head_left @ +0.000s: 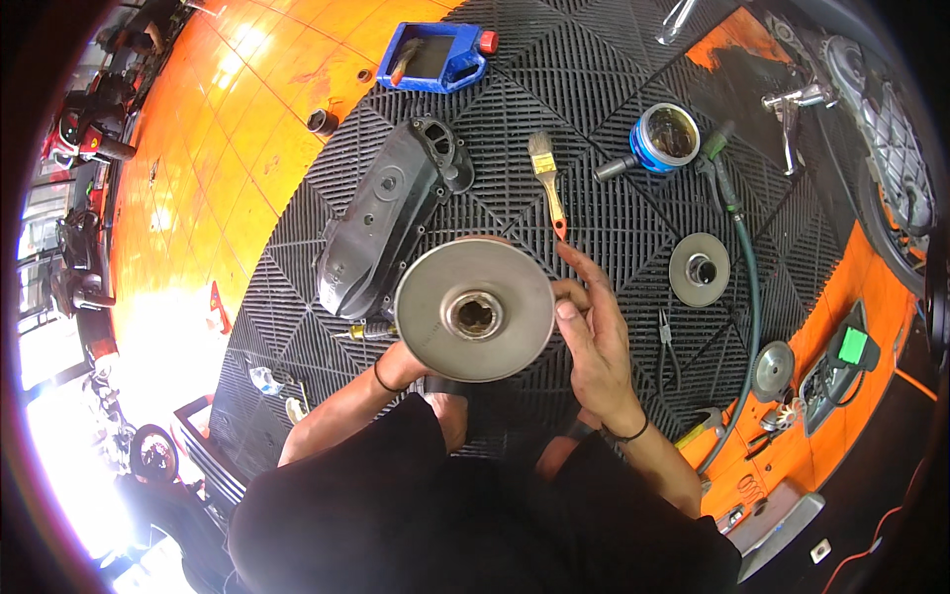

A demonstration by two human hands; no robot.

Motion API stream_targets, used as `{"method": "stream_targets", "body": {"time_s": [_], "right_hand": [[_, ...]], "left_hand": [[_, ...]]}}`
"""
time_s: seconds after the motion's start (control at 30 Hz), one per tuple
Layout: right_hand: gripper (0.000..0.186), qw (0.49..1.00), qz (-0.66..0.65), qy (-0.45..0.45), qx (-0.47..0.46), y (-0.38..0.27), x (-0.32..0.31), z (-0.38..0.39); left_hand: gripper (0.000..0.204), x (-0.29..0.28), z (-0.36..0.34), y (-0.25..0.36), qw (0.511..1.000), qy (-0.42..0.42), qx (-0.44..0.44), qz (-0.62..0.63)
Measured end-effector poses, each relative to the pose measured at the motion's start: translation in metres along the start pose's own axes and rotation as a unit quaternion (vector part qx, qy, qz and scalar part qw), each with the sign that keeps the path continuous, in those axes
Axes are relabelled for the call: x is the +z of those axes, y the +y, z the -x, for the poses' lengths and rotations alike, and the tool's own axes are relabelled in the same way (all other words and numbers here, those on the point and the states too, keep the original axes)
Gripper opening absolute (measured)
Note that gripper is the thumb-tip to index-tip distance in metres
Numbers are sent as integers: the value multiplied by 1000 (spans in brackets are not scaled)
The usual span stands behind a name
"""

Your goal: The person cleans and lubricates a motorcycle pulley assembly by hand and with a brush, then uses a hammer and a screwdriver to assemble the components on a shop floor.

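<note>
A round grey metal pulley disc (pixel 435 332) with a hollow, greasy hub is held up in front of me, its broad face turned toward me. My left hand (pixel 401 366) grips it from the lower left, with the fingers hidden behind the disc. On the other side, my right hand (pixel 597 342) pinches the rim with the thumb in front, while the forefinger stretches out past the edge. Just beyond that fingertip lies a paintbrush (pixel 549 183) with a worn handle. A black engine side cover (pixel 381 218) rests on the mat left of the disc.
Black slatted matting (pixel 614 208) covers the orange floor (pixel 218 148). Toward the back stand a cut-open blue jug (pixel 435 57) and a tub of grease (pixel 670 137). To the right are a second pulley disc (pixel 700 269), pliers (pixel 669 351), and an air hose (pixel 749 297).
</note>
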State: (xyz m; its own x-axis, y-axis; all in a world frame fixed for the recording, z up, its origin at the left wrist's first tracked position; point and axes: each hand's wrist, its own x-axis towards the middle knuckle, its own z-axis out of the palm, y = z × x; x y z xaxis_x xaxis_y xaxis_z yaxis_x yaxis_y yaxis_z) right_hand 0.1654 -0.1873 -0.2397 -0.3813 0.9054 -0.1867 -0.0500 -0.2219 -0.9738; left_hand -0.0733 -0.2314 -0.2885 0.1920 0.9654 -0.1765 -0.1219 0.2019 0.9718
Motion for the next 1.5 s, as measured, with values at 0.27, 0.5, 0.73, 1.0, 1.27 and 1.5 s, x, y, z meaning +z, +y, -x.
{"method": "stream_targets", "body": {"time_s": [0.27,0.5,0.73,1.0,1.27,1.5], "right_hand": [[56,997,-49,58,10,14,-12,10],[56,980,-54,185,42,67,-51,29],[52,954,43,288,73,117,-94,37],[57,944,95,296,108,136,-99,31],[62,957,78,265,88,118,-104,32],[56,956,74,280,54,116,-102,41]], "left_hand": [[76,16,-14,-10,956,-98,-182,208],[76,33,-80,-23,914,-223,135,-311],[73,39,-74,-17,905,-223,-57,-358],[57,28,-63,-10,902,-214,-86,-366],[50,19,-60,-13,894,-201,-86,-391],[44,65,-40,-71,862,-165,42,-478]]}}
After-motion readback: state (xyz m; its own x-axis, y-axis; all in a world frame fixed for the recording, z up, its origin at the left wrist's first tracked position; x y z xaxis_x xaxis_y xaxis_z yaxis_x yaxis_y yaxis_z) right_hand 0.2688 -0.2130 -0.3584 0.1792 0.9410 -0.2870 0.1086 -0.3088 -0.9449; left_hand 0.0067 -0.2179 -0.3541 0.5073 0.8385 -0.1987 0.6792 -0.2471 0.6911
